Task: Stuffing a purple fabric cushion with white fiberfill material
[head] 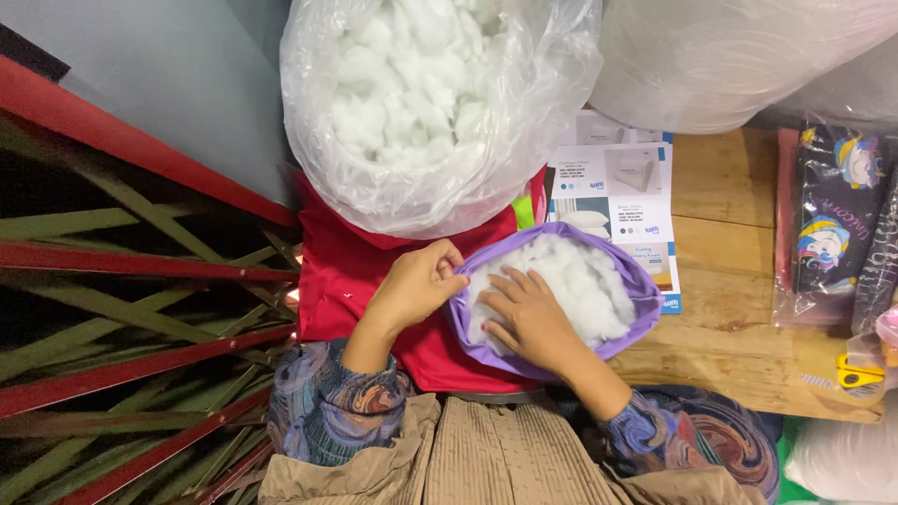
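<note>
A purple fabric pillow cover (645, 297) lies open in front of me, filled with white fluffy stuffing (585, 276). My left hand (418, 281) pinches the cover's left rim. Flat on the stuffing inside the opening rests my right hand (530, 316), fingers spread and pressing down. Above stands a large clear plastic bag (430, 103) full of the same white stuffing. Red cloth (351, 271) lies under the cover and under my left hand.
Printed leaflets (622, 187) lie on the wooden table (730, 281) beside the cover. Packaged dark printed fabric (837, 215) sits at the right, a yellow tape dispenser (856, 372) below it. Another big plastic bag (739, 56) fills the top right. Red and green slats (131, 309) stand left.
</note>
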